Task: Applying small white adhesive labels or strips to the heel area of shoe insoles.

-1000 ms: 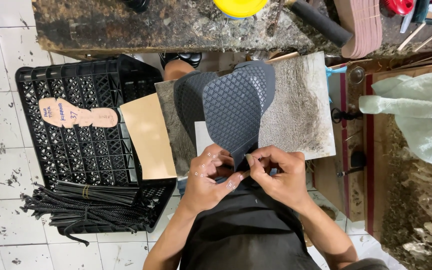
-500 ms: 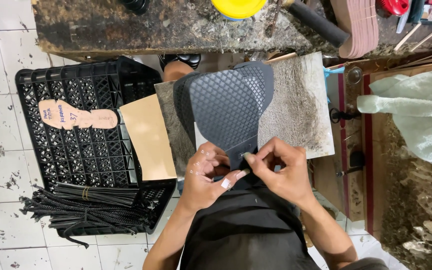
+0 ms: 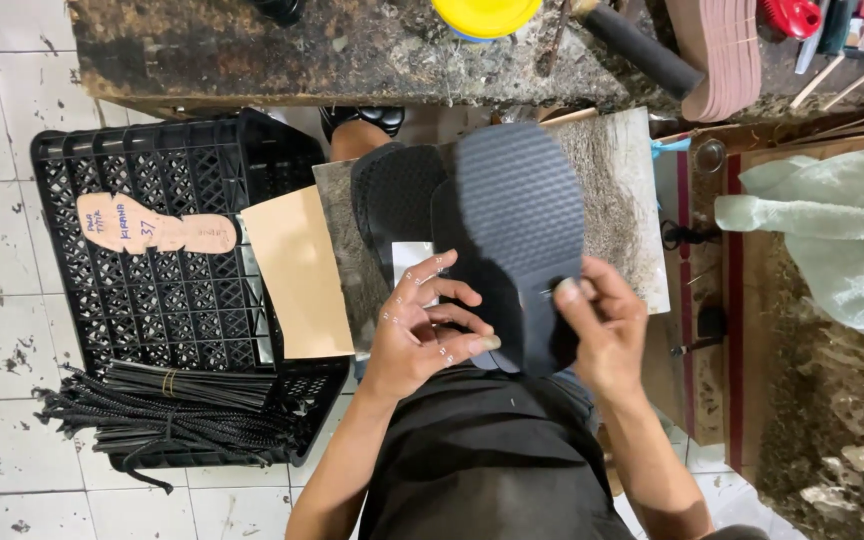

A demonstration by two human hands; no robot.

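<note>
A black textured sandal sole (image 3: 517, 215) stands tilted over my lap, its toe end pointing away from me. My right hand (image 3: 602, 335) grips its near end, thumb pressed on the patterned face. My left hand (image 3: 427, 330) touches the sole's near left edge with fingers spread and the thumb under the heel end. A second black sole (image 3: 397, 205) lies behind it on a grey stone slab (image 3: 622, 200) resting across my lap.
A black plastic crate (image 3: 167, 300) on the left carries a tan foot-shaped pattern (image 3: 152, 228), a tan sheet (image 3: 297, 270) and a bundle of black straps (image 3: 167, 410). A cluttered workbench (image 3: 352, 50) runs along the top. A pale green cloth (image 3: 832, 230) lies right.
The sole has swung from left-leaning to more upright and to the right. My left hand has opened its fingers; my right hand has moved right along the heel end.
</note>
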